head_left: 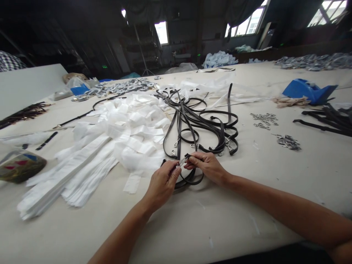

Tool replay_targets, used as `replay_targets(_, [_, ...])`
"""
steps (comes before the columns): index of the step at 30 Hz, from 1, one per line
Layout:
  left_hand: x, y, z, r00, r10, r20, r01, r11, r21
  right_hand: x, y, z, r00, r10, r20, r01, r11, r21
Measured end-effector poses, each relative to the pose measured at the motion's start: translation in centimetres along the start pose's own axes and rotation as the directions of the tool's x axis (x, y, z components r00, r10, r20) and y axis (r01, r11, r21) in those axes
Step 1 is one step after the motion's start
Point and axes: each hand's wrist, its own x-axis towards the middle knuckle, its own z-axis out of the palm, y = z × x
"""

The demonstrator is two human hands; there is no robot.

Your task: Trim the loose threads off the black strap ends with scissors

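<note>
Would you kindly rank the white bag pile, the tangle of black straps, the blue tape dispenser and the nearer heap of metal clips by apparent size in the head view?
1. white bag pile
2. tangle of black straps
3. blue tape dispenser, which lies farther from the camera
4. heap of metal clips

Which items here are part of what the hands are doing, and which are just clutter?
In use: left hand and right hand pinching one black strap; strap pile just beyond; white plastic sleeves beside it.
Lying about: blue tape dispenser; metal clip heaps; patterned object at far left.
</note>
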Motion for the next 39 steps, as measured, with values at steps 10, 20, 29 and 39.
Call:
replay_targets(10, [0.2, -0.5, 0.2, 0.999, -0.051, -0.01, 0.05, 0.994, -0.1, -0.2, -0.1, 0.1, 0.999, -0.041, 0.001, 0.041, 0.999, 0.017])
replay_targets(20, [0.2, 0.6, 0.6, 0.995, -0.088, 0.035, 0.095, 0.935, -0.343, -0.3, -0.3, 0.6, 0.989, -0.146, 0.011, 0.146, 0.986, -0.077])
replay_targets(29, [-0.2, 0.4, 0.9, 0.998, -0.055, -0.031, 0.047, 0.975, -0.217, -0.4, 0.1, 0.4, 0.961, -0.273, 0.04, 0.275, 0.934, -0.228])
replay_targets(39, [-0.1, 0.1, 0.6, 1.0, 0.008, 0.003, -0.007, 0.979, -0.201, -0.2, 0.2, -0.2, 0.977, -0.165, 0.134, 0.173, 0.983, -0.052])
